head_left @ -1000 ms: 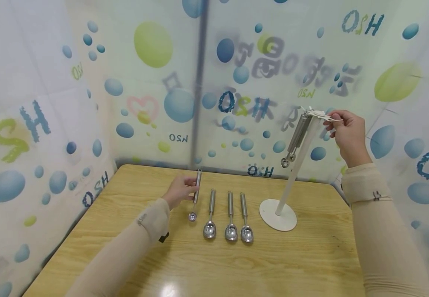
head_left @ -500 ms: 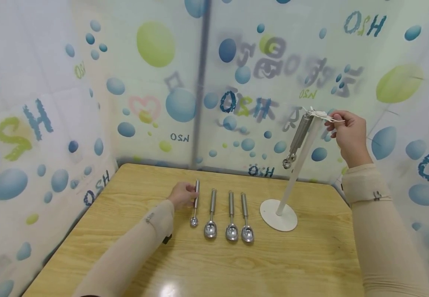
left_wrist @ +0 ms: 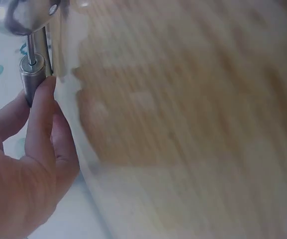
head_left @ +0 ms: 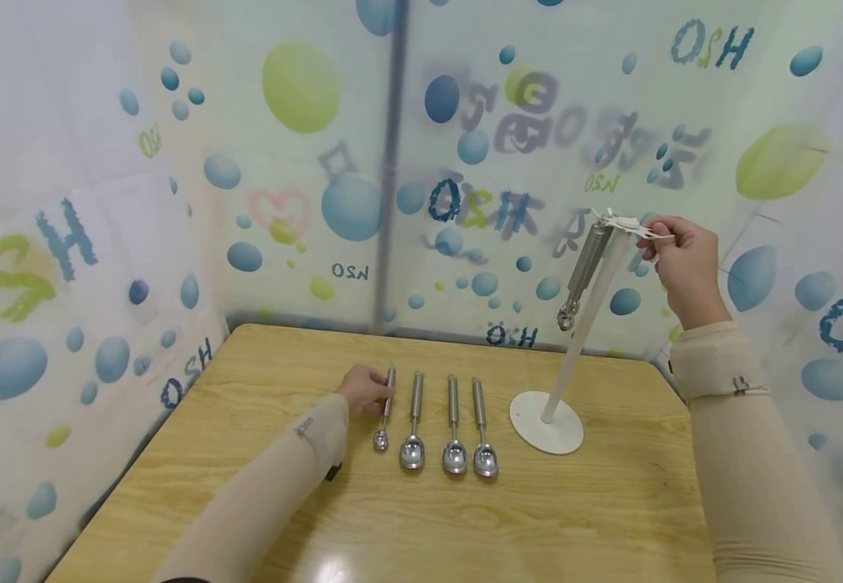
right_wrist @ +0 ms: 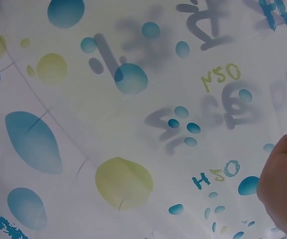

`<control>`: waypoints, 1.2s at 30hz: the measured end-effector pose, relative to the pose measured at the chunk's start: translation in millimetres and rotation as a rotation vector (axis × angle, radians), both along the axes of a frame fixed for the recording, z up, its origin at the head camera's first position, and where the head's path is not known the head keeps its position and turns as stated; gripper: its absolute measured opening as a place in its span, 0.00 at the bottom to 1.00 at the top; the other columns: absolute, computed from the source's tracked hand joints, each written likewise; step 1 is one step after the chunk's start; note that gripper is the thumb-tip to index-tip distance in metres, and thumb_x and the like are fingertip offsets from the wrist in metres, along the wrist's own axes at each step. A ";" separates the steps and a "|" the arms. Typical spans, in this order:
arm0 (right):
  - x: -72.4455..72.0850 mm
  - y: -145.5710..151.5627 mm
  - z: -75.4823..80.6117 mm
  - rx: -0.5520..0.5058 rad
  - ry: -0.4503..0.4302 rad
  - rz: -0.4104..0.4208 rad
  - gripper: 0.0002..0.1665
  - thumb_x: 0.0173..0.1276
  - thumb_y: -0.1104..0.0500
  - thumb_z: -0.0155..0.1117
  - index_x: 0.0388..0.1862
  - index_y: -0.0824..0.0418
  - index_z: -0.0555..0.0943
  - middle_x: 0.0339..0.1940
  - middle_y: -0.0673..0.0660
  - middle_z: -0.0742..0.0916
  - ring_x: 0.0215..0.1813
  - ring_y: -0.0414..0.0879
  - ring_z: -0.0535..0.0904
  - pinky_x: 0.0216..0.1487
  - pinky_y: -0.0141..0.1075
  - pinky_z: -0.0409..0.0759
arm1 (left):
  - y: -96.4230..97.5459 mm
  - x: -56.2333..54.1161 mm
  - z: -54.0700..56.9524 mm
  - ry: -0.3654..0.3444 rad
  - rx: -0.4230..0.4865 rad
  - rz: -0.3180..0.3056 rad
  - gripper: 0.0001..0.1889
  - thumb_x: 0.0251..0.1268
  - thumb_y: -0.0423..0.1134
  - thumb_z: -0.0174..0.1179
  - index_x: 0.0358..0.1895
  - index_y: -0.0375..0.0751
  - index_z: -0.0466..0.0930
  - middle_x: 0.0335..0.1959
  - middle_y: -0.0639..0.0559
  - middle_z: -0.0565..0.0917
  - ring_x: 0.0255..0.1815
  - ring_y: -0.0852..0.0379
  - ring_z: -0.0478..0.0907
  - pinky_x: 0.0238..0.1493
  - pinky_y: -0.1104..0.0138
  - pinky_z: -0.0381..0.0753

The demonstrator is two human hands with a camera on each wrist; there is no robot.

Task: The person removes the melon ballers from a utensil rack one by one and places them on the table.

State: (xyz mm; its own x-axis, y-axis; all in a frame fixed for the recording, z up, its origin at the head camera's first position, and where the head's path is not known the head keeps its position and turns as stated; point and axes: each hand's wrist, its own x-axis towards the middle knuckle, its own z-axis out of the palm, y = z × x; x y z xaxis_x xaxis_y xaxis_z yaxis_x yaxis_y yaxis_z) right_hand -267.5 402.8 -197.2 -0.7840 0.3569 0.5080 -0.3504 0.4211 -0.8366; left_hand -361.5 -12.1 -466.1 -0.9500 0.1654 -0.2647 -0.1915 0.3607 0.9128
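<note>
In the head view my left hand (head_left: 364, 389) pinches the handle of a small steel scoop (head_left: 381, 440) with a little round bowl. That scoop is at the left end of a row, its bowl toward me and close over the table. The left wrist view shows thumb and fingertips around its metal handle (left_wrist: 33, 79). To its right lie three larger ice cream scoops (head_left: 454, 457), handles pointing away. My right hand (head_left: 687, 267) pinches a hook at the top of a white stand (head_left: 574, 348). Only part of that hand (right_wrist: 285, 186) shows in the right wrist view.
Steel-handled utensils (head_left: 585, 263) with small round ends hang from the stand's left side. Its round white base (head_left: 526, 425) sits on the wooden table (head_left: 538, 518), right of the scoops. Patterned curtains (head_left: 297, 267) rise behind the table and at both sides.
My left hand has brought the small scoop down and toward me, in line with the larger scoops. The hanging utensils have swung slightly. My right hand stays at the hook.
</note>
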 end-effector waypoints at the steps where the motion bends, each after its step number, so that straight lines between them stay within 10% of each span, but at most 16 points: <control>1: 0.0 -0.2 0.1 -0.005 0.004 0.003 0.12 0.75 0.50 0.57 0.38 0.53 0.85 0.25 0.43 0.84 0.28 0.38 0.75 0.22 0.24 0.69 | 1.1 -0.5 -0.7 -0.001 -0.016 0.008 0.13 0.65 0.26 0.67 0.51 0.26 0.81 0.43 0.39 0.83 0.42 0.49 0.83 0.39 0.64 0.87; 13: -8.5 1.5 -0.4 -0.005 0.008 -0.024 0.11 0.77 0.54 0.57 0.38 0.53 0.85 0.25 0.45 0.81 0.30 0.40 0.71 0.30 0.22 0.75 | 2.1 -8.1 -8.5 0.111 -0.275 -0.030 0.14 0.62 0.32 0.72 0.48 0.29 0.84 0.39 0.42 0.85 0.35 0.51 0.84 0.32 0.66 0.85; 36: -2.4 -0.8 0.3 0.000 0.018 -0.033 0.11 0.78 0.54 0.56 0.38 0.53 0.85 0.24 0.44 0.80 0.29 0.39 0.71 0.30 0.21 0.74 | 8.3 1.9 -3.2 0.073 -0.184 -0.029 0.09 0.66 0.29 0.68 0.45 0.28 0.84 0.36 0.42 0.85 0.35 0.51 0.85 0.32 0.65 0.87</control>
